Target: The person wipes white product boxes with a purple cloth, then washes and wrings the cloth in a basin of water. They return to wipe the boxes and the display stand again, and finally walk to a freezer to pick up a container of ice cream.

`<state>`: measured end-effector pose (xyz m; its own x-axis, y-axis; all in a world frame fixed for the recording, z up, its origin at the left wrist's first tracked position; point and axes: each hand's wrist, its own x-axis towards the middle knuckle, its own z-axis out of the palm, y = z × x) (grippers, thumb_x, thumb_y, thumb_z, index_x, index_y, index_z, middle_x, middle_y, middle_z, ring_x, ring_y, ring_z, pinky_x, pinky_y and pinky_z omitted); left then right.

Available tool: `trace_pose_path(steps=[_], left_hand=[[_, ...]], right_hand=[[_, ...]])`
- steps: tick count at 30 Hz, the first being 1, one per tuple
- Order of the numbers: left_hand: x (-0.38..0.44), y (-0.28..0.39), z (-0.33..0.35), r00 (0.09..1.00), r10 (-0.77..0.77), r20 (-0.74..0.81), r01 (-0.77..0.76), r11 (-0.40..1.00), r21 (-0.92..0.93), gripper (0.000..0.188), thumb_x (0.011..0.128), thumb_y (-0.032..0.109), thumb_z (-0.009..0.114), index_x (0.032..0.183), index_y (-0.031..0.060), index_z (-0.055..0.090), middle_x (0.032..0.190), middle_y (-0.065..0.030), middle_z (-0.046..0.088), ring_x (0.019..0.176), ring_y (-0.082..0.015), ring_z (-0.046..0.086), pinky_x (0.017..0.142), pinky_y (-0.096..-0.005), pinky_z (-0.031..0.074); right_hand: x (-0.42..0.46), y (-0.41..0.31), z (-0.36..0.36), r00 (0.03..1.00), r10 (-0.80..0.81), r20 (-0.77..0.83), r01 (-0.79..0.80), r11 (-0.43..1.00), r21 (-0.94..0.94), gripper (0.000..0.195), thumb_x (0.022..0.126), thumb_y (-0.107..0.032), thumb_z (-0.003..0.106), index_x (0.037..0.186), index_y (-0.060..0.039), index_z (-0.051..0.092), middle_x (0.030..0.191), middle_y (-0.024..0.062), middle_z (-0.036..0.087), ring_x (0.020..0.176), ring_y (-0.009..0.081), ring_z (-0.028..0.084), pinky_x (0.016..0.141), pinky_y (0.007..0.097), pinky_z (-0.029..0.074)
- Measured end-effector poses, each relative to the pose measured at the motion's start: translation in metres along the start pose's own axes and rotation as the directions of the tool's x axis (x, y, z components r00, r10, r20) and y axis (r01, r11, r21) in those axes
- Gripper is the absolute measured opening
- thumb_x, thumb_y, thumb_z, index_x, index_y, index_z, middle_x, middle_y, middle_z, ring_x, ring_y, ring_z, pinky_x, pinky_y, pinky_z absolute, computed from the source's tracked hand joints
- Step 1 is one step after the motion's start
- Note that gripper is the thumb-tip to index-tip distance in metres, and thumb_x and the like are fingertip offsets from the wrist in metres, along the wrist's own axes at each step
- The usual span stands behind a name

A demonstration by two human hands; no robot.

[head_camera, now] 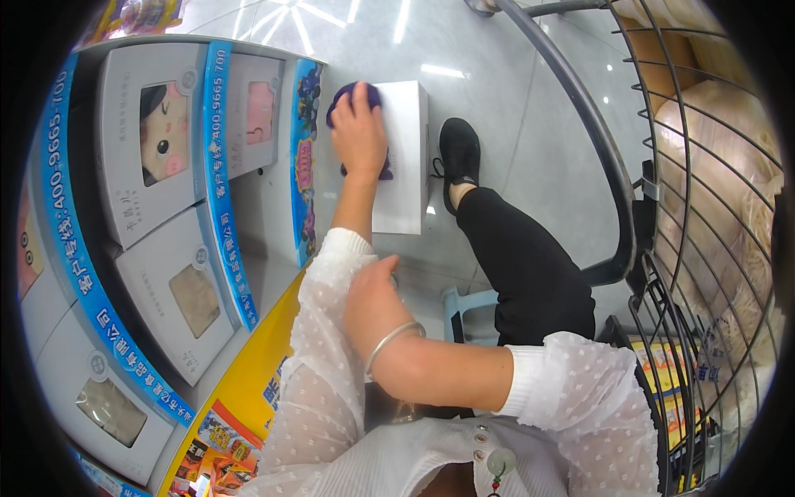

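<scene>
My left hand (360, 133) reaches over the left edge of a white box (404, 186) low above the floor. Its fingers curve over a dark purple cloth (372, 94), which bunches beyond the fingertips and shows again below the palm. The underside of the grip is hidden. My right hand (372, 295), with a silver bangle at the wrist, crosses to my left forearm and lies at the white sleeve cuff (348, 242). Its thumb sticks up; its other fingers are hidden, so whether it grips the sleeve cannot be told.
Shelves with blue edge strips (218, 155) hold white boxes with clear windows (155, 143) on the left. A black shoe (461, 149) stands beside the white box. A light blue plastic stool (456, 304) is under me. A wire cart (686, 155) with plastic-wrapped goods stands at the right.
</scene>
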<state>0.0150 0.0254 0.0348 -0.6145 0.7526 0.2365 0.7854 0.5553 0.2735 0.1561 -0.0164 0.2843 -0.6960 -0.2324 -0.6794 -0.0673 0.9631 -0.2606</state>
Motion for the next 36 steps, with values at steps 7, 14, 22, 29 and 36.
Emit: trace_pose_path(steps=[7,14,22,29,36], left_hand=[[-0.002,0.008,-0.009,0.946,0.309,0.1,-0.291,0.943,-0.159,0.044,0.084,0.008,0.061,0.127,0.0213,0.058,0.125,-0.0068,0.055,0.106,-0.0289,0.053,0.083,-0.0418,0.043],[-0.124,0.006,-0.053,0.837,0.401,0.372,-0.229,0.874,-0.428,0.039,0.076,-0.002,0.06,0.11,0.0188,0.063,0.123,-0.0081,0.054,0.106,-0.0314,0.053,0.086,-0.0398,0.043],[-0.261,-0.085,-0.125,0.778,-0.498,0.383,0.628,0.639,-0.445,0.026,0.092,0.005,0.05,0.118,0.0096,0.055,0.122,-0.0112,0.056,0.112,-0.028,0.054,0.095,-0.038,0.045],[-0.176,0.032,-0.241,0.83,-0.093,0.55,0.316,-0.734,-0.601,0.058,0.1,0.021,0.042,0.152,0.0127,0.018,0.149,-0.0141,0.034,0.133,-0.0324,0.041,0.101,-0.0454,0.046],[-0.248,-0.016,-0.101,0.661,-0.583,0.472,0.738,0.393,-0.548,0.106,0.073,0.019,0.079,0.151,0.0038,0.008,0.147,-0.0224,0.027,0.131,-0.0361,0.038,0.105,-0.0444,0.036]], right_hand=[[0.0,-0.002,-0.006,0.997,-0.069,0.032,0.069,0.998,-0.009,0.035,0.086,-0.023,0.058,0.117,-0.0084,0.066,0.115,0.0145,0.063,0.112,0.034,0.056,0.096,0.0533,0.039],[0.019,-0.026,0.024,0.999,-0.033,-0.027,0.036,0.993,0.111,0.038,0.087,-0.026,0.057,0.117,-0.0055,0.066,0.116,0.0138,0.063,0.11,0.0331,0.057,0.09,0.0515,0.041],[0.021,0.014,0.001,0.984,-0.145,0.099,0.111,0.952,0.285,0.052,0.087,-0.032,0.061,0.13,-0.0028,0.055,0.121,0.0214,0.058,0.116,0.0344,0.056,0.088,0.0449,0.046],[0.027,0.078,0.015,0.915,-0.273,-0.297,0.376,0.311,0.873,0.081,0.083,-0.024,0.072,0.149,-0.012,0.026,0.132,0.0161,0.045,0.119,0.0259,0.05,0.102,0.0352,0.041],[0.082,0.173,0.068,0.788,0.384,-0.481,0.373,0.323,0.87,0.059,0.079,-0.011,0.068,0.133,-0.0112,0.044,0.114,0.0139,0.059,0.104,0.0221,0.059,0.093,0.0334,0.046]])
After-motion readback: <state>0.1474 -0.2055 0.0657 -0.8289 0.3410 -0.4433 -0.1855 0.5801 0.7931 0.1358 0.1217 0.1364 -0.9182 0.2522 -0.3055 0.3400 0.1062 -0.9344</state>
